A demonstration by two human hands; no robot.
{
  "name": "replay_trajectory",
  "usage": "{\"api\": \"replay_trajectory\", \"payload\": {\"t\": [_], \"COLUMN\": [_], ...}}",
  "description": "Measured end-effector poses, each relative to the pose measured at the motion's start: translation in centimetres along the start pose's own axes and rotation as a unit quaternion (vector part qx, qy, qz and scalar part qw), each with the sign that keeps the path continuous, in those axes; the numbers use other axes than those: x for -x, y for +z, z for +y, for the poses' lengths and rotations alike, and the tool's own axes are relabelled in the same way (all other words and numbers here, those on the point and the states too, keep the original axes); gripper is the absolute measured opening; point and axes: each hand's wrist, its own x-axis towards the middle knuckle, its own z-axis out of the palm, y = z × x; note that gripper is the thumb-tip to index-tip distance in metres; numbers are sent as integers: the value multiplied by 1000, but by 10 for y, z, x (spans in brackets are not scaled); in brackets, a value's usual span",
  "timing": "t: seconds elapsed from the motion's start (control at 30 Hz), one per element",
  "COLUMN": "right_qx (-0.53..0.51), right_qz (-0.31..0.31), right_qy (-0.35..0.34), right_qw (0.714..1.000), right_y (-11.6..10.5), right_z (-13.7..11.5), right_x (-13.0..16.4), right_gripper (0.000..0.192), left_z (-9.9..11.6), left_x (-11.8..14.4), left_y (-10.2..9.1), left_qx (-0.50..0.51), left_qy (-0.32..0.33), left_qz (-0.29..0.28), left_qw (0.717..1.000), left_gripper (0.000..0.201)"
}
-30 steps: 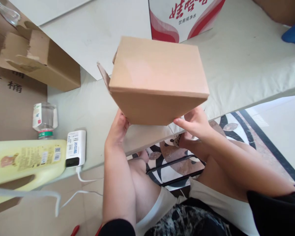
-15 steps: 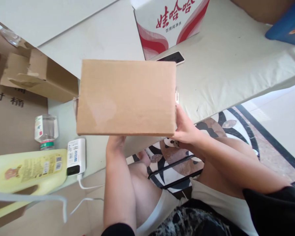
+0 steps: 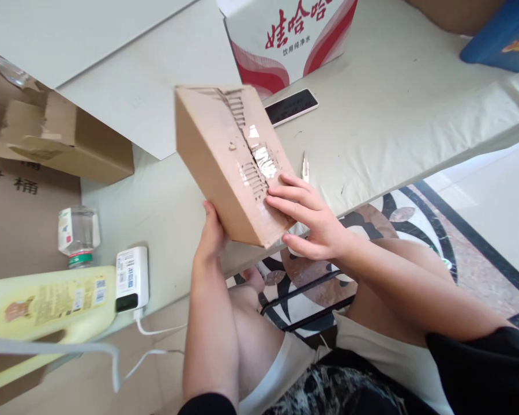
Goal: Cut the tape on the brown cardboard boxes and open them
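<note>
1. Head view, centre: holding a closed cardboard box (image 3: 225,161) tilted up off the desk (image 3: 393,115), one corner pointing down toward the lap, probably so that the face with the torn tape seam is turning toward the eyes.
2. Supporting the box from underneath and behind with the left hand (image 3: 210,233); wrapping loosely around the lower left edge, fingers hidden behind the cardboard, so how far curled cannot be told.
3. Resting the right hand (image 3: 313,222) on the lower right of the box, fingers (image 3: 285,202) spread and lying flat against the torn face near the strip of ripped paper and white tape remains, thumb tucked below the bottom corner; pressing rather than pinching, seemingly steadying the box against the other palm.
4. Lying flat on the desk just behind the box: a dark phone (image 3: 292,106), and behind that a red and white carton (image 3: 285,40) standing upright.
5. Lying near the desk edge just right of the box: a small pale tool (image 3: 305,167), too thin to identify.
6. Sitting well apart on the left: an opened cardboard box (image 3: 64,141), a clear bottle (image 3: 78,235), a white power bank (image 3: 132,278) with a cable (image 3: 149,328), and a yellow jug (image 3: 47,308) on its side.
7. Showing below the desk: bare knees and a patterned floor (image 3: 415,213).
</note>
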Motion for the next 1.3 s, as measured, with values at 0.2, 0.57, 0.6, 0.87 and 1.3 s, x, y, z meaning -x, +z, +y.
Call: {"api": "replay_trajectory", "payload": {"t": [0.2, 0.57, 0.6, 0.87, 1.3], "right_qx": [23, -94, -109, 130, 238], "right_qz": [26, -7, -13, 47, -167], "right_qy": [42, 57, 60, 356, 468], "right_qw": [999, 994, 992, 924, 834], "right_y": [2, 4, 3, -14, -15], "right_z": [0, -6, -7, 6, 19], "right_x": [7, 2, 1, -8, -10], "right_gripper": [52, 21, 20, 29, 23], "left_z": [2, 10, 13, 18, 16], "left_x": [0, 4, 6, 6, 9], "left_y": [2, 5, 6, 10, 14], "left_qx": [-64, -113, -123, -155, -146], "left_qy": [-115, 279, 301, 316, 325], "left_qz": [59, 150, 132, 121, 111], "left_qw": [990, 942, 936, 928, 928], "left_gripper": [60, 51, 50, 43, 39]}}
